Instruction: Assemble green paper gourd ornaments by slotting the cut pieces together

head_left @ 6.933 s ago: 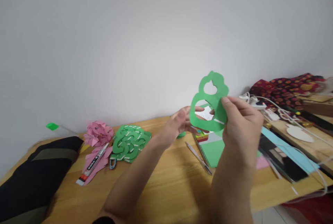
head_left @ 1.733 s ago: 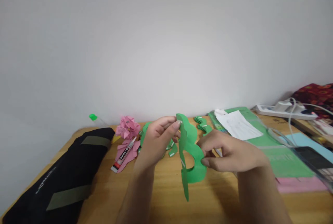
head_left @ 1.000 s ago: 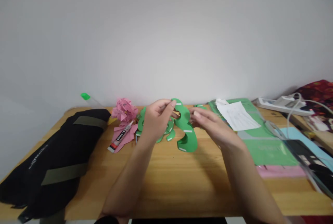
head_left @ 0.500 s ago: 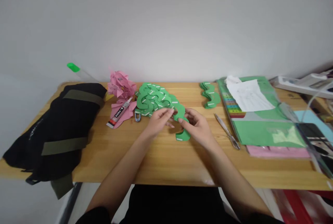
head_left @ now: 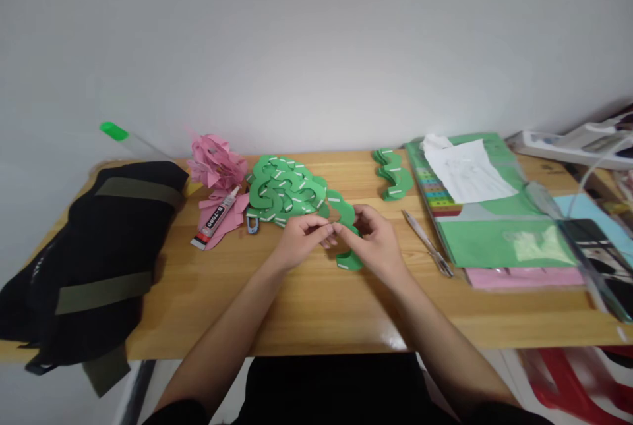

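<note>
A wavy green paper cutout [head_left: 348,212] with small white strips on it is held upright-to-front over the table by my right hand [head_left: 378,240], its thumb on top and its fingers beneath. My left hand [head_left: 304,240] is closed in a pinch at the cutout's inner edge, fingertips meeting my right thumb. Whatever lies between those fingertips is hidden. Just beyond my left hand spreads a pile of similar green cutouts [head_left: 284,184], many bearing white strips. A smaller stack of wavy green cutouts [head_left: 395,174] lies farther back on the right.
On the left are a black bag [head_left: 113,240], crumpled pink paper [head_left: 216,160], a B-7000 glue tube [head_left: 216,217] and a small padlock-like piece [head_left: 252,225]. To the right lie a pen [head_left: 428,242], a green folder [head_left: 504,240], a white paper sheet [head_left: 469,171] and a phone [head_left: 601,260].
My left fingertips have moved right and slightly down, from beside the cutout to meet my right thumb. The camera view has turned slightly, so the table things sit farther left.
</note>
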### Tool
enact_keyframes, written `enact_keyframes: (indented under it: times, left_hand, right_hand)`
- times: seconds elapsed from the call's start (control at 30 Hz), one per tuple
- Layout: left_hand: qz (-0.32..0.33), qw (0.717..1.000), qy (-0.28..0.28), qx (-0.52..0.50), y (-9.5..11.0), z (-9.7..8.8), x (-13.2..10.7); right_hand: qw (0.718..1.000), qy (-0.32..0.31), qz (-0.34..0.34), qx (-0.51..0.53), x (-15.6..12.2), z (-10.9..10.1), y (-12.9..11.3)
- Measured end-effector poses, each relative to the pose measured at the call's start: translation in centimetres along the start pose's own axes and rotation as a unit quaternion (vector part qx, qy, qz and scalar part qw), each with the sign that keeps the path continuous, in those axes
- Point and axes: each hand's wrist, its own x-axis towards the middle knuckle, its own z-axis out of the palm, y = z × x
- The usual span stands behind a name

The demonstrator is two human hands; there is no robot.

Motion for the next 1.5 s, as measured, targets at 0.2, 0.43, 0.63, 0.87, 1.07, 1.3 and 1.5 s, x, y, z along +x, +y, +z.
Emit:
enact_keyframes:
  times: [0.2, 0.43, 0.63, 0.87, 1.07, 1.3, 1.5]
  left_hand:
    - [0.004, 1.0, -0.009, 0.005, -0.3, 0.3, -0.1]
    - [-0.007, 1.0, -0.009, -0.005, -0.3, 0.3, -0.2]
    - [-0.026, 0.999, 0.006, -0.017, -0.3, 0.3, -0.2]
    - [-0.124, 0.99, -0.048, -0.05, -0.5, 0.9, -0.6]
    - [-0.202, 0.966, -0.151, -0.065, -1.1, 2.6, -1.2]
    - [-0.232, 0.956, -0.161, -0.077, -1.7, 3.0, -1.2]
    - [-0.239, 0.953, -0.169, -0.083, -1.0, 2.7, -1.3]
  right_hand:
    - [0.999, 0.014, 0.011, 0.047, 0.1, 0.0, -0.1]
    - [0.99, -0.005, 0.052, 0.128, 0.6, 0.0, -0.2]
    - [0.982, -0.021, 0.1, 0.16, 0.9, -0.5, -0.5]
    - [0.976, -0.016, 0.141, 0.168, 1.1, -0.8, -0.6]
    - [0.975, 0.006, 0.152, 0.161, 1.2, -0.8, -0.4]
    - [0.98, 0.002, 0.148, 0.13, 1.3, -0.9, -0.6]
    - [0.985, -0.006, 0.14, 0.104, 1.4, -1.1, -0.5]
